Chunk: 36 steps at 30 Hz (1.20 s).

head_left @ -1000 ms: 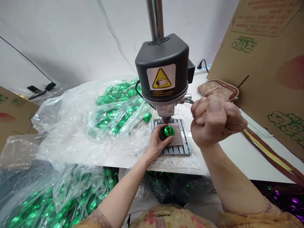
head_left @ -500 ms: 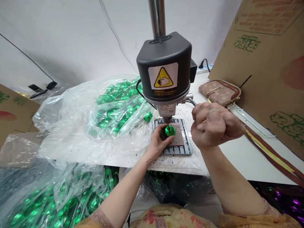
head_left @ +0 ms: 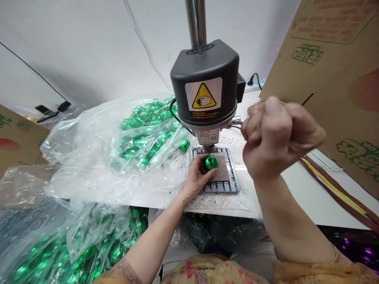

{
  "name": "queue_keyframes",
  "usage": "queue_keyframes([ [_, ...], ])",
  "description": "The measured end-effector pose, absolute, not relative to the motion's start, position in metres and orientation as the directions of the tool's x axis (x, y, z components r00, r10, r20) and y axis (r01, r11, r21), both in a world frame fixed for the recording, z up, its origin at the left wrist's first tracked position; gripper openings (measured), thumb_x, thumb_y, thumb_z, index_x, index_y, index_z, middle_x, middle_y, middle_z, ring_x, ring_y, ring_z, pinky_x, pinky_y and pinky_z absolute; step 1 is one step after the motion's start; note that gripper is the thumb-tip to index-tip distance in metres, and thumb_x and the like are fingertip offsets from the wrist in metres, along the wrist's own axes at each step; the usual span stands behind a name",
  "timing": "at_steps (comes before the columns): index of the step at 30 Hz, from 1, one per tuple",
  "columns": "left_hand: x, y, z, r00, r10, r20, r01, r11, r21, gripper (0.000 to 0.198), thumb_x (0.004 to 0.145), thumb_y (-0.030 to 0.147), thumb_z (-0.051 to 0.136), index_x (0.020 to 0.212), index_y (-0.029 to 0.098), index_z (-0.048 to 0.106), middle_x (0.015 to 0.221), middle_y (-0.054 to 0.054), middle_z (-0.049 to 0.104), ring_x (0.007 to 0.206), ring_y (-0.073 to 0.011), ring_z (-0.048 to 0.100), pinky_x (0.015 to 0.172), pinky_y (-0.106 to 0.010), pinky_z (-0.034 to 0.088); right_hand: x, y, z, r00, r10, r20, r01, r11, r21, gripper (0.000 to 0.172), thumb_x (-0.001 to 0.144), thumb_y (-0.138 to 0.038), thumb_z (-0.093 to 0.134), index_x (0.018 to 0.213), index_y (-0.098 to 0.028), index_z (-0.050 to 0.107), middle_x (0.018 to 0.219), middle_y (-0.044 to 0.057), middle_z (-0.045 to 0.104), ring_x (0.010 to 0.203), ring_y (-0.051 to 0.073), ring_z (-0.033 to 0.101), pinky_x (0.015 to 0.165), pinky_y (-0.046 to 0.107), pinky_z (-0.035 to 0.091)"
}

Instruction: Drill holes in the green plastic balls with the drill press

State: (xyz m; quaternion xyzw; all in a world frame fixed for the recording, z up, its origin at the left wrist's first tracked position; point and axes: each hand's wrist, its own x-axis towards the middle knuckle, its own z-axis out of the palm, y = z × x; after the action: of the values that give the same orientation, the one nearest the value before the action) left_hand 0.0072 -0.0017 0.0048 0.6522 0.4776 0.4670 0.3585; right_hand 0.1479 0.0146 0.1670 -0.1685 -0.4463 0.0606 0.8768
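Green bauble (head_left: 211,162) in pinching left hand (head_left: 195,179)

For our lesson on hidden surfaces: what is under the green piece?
A brown pad on the ribbed plate. The left hand grips the piece, covering its dark base and where it meets the pad.

The left hand (head_left: 196,178) pinches a shiny green faceted bead (head_left: 211,162) under the black bench drill head (head_left: 205,81); the right hand (head_left: 276,136) fists its metal feed lever (head_left: 237,121).
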Motion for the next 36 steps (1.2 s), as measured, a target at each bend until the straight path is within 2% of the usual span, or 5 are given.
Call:
queue_keyframes([
  [13,-0.010,-0.116,-0.008,0.274,0.765,0.582,0.417,-0.640,0.646,0.044,0.085,0.022,0.074,0.125,0.037,0.066,0.143,-0.008,0.052,0.121,-0.0269,0.062,0.095,-0.040,0.056,0.150,0.023,0.194,0.506,0.347,0.789,0.000,0.916,-0.402,0.041,0.091,-0.012,0.054,0.058,-0.024,0.033,0.047,-0.009,0.033,0.039,0.005,0.028,0.042,0.026,0.028],
  [22,-0.030,-0.149,-0.069,0.756,0.646,0.101,0.535,-0.700,0.473,0.048,0.091,0.021,0.053,0.137,0.034,0.058,0.133,-0.013,0.065,0.107,-0.0319,0.069,0.085,-0.044,0.058,0.149,0.024,0.192,0.520,0.308,0.797,0.035,0.925,-0.379,0.042,0.087,-0.031,0.062,0.059,-0.025,0.032,0.048,-0.008,0.033,0.039,0.007,0.027,0.042,0.029,0.028],
  [26,-0.030,-0.142,-0.047,0.820,0.513,0.255,0.385,-0.823,0.418,0.032,0.091,0.021,0.051,0.116,0.033,0.068,0.124,-0.009,0.071,0.100,-0.0265,0.071,0.079,-0.039,0.060,0.151,0.025,0.190,0.513,0.303,0.803,0.027,0.929,-0.368,0.042,0.084,-0.038,0.063,0.058,-0.024,0.034,0.047,-0.008,0.033,0.038,0.007,0.029,0.041,0.028,0.029],
  [30,-0.030,-0.097,0.002,0.597,0.600,0.532,0.435,-0.800,0.414,0.021,0.087,0.015,0.052,0.093,0.027,0.069,0.113,-0.008,0.073,0.099,-0.0253,0.070,0.078,-0.040,0.059,0.151,0.023,0.189,0.514,0.327,0.793,0.061,0.908,-0.414,0.044,0.090,-0.032,0.062,0.057,-0.024,0.034,0.046,-0.008,0.032,0.038,0.006,0.030,0.041,0.026,0.028],
  [36,-0.039,0.040,0.044,0.045,0.902,0.429,0.813,-0.283,0.509,0.027,0.079,0.001,0.051,0.092,0.020,0.065,0.095,-0.010,0.063,0.089,-0.0275,0.063,0.088,-0.044,0.050,0.149,0.020,0.186,0.547,0.331,0.769,0.031,0.910,-0.414,0.044,0.090,-0.023,0.061,0.055,-0.023,0.034,0.046,-0.006,0.033,0.039,0.007,0.031,0.042,0.029,0.025],
])
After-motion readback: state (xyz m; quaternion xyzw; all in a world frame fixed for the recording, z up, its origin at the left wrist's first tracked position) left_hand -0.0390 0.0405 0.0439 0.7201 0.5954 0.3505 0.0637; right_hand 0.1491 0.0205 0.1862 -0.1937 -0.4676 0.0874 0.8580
